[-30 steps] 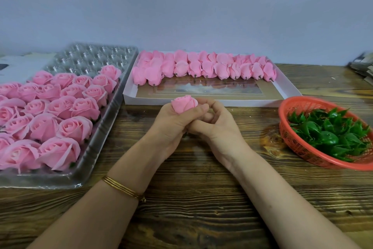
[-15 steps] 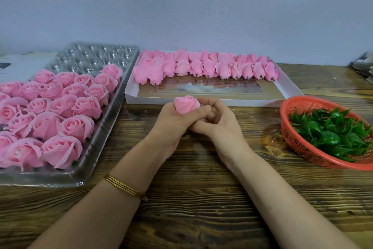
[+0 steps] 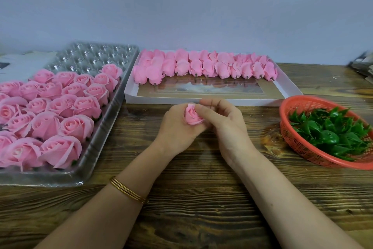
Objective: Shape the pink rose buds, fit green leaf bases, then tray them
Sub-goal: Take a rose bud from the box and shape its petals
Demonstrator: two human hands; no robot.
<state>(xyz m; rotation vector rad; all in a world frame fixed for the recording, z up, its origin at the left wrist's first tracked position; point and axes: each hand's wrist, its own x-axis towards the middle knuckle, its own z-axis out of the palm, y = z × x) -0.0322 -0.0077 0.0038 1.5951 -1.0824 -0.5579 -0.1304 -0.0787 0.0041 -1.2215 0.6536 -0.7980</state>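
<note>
Pink rose bud [image 3: 192,116], small and half-opened, is gripped between both hands above the dark wooden table [image 3: 191,198]. Left hand [image 3: 173,131] cups it from below, fingers curled. Right hand [image 3: 224,125] pinches its outer petals. The bud's underside is hidden by fingers; can't tell if a base is fitted. Clear plastic cavity tray [image 3: 105,139] of finished pink roses [image 3: 60,107] is cut off at the left edge. White shallow box [image 3: 201,100] holds rows of unshaped pink buds [image 3: 201,67]. Orange mesh basket [image 3: 302,147] of green leaf bases [image 3: 331,129] is cropped at the right. Blurred clutter at far right is unreadable.
</note>
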